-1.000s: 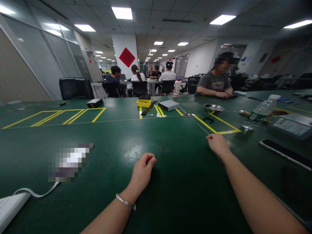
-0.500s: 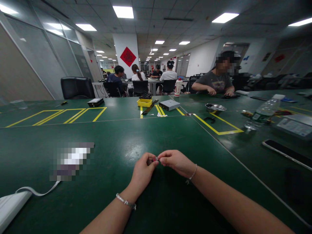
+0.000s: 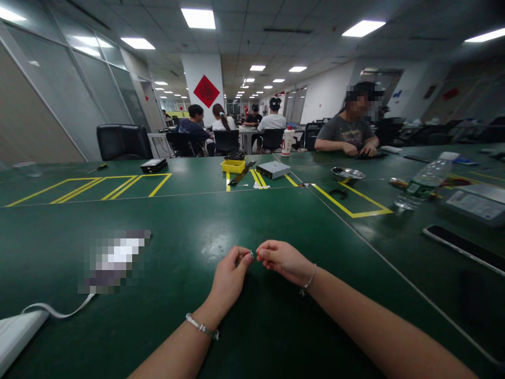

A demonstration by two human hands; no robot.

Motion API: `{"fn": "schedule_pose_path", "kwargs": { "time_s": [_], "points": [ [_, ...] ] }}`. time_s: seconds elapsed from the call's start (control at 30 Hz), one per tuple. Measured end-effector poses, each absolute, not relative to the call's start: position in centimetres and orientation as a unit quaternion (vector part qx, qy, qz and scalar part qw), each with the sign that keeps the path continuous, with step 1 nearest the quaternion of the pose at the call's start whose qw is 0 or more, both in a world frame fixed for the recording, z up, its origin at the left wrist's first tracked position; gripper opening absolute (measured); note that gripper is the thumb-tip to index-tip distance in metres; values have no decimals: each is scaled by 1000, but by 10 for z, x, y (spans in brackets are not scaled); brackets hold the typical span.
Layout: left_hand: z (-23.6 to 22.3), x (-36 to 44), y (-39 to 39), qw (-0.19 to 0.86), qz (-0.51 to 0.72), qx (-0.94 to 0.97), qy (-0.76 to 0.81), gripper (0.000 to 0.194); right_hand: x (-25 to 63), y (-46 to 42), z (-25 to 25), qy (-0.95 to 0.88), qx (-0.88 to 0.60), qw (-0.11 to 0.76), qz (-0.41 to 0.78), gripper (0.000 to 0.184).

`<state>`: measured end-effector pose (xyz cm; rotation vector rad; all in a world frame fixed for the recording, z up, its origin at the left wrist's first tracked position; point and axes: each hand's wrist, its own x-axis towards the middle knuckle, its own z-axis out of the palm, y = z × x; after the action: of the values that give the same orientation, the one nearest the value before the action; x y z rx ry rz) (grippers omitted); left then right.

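My left hand rests on the green table near the front middle, its fingers curled in a pinch around a tiny part too small to name. My right hand lies just to its right, fingers also pinched together, its fingertips a small gap away from the left hand's. Whether the right fingers hold anything is hidden. Each wrist wears a thin bracelet.
A white device with a cable lies front left. A phone, plastic bottle and metal bowl sit to the right. Further back are a yellow tray and grey box. A person works across the table; others sit behind.
My right hand came back from the yellow tape line on the right to meet the left hand, then drew slightly apart from it. The left hand stayed in place.
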<state>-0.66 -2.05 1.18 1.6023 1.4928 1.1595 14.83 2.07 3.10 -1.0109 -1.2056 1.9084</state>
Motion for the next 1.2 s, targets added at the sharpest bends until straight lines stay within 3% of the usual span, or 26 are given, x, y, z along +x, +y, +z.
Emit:
{"fn": "schedule_pose_path", "kwargs": {
  "time_s": [0.2,0.43,0.9,1.2],
  "points": [
    [8,-7,-19,309,458,613,564,9,147,22,26,-429,-372,345,748,22],
    [9,-7,-18,297,447,601,592,14,146,21,23,-437,-369,352,741,23],
    [12,-8,-20,253,440,625,593,13,133,13,21,-520,-420,418,615,17],
    [12,-9,-21,240,473,589,610,17,133,9,14,-571,-403,412,584,31]
  ]
}}
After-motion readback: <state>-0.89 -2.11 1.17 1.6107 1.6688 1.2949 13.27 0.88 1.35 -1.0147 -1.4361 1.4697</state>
